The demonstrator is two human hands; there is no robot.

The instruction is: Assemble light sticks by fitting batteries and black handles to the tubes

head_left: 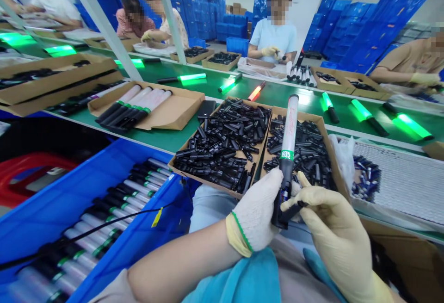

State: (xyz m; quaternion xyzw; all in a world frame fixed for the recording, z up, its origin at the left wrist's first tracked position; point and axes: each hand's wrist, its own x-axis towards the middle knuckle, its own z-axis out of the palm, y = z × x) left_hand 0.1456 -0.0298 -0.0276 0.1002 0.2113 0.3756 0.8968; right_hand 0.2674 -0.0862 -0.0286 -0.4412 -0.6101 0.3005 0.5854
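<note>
My left hand (258, 208), in a white knit glove, is closed round the black handle of a light baton (289, 132). The baton stands nearly upright, with a clear tube, a green band and a black end cap. Low on its handle an opening shows something blue and metallic inside. My right hand (333, 224), in a pale yellow glove, pinches a small black plastic piece (296, 211) against the handle beside that opening. Just beyond both hands lie a cardboard tray (258, 169) of black plastic parts and a second such tray (336, 169).
A blue bin (21, 222) at the left holds several batons, with a black cable across it. On the green conveyor (301, 102) lie lit batons. A cardboard tray (173, 113) carries more batons. Blue-wrapped parts (366, 178) sit at right. Co-workers (274, 37) sit opposite.
</note>
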